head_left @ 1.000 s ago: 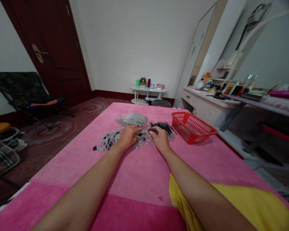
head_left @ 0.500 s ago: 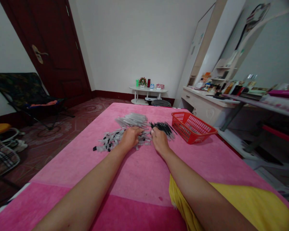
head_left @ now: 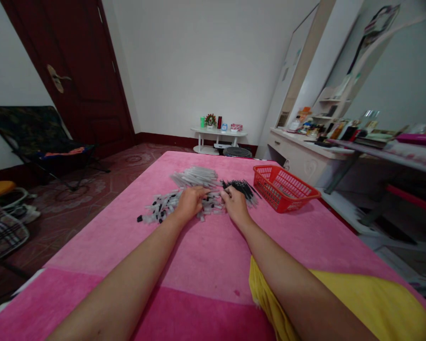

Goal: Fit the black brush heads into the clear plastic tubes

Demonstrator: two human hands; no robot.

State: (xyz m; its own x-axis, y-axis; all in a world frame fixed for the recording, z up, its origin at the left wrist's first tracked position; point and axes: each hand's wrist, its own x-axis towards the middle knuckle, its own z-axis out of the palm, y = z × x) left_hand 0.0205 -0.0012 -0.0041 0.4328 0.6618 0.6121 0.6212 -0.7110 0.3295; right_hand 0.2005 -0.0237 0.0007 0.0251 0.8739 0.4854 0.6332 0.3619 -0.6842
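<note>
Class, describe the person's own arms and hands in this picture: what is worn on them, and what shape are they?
The left hand and right hand wear no gloves. Both forearms show no sleeves, narrowing to wrists without a watch or bracelet in sight. Rings can't be judged at this size. Yellow cloth lies by the right arm; whether it is worn is unclear.

Open cloth (head_left: 206, 255) nearside, pale tubes (head_left: 196, 176) beyond, basket (head_left: 291, 203) right
</note>
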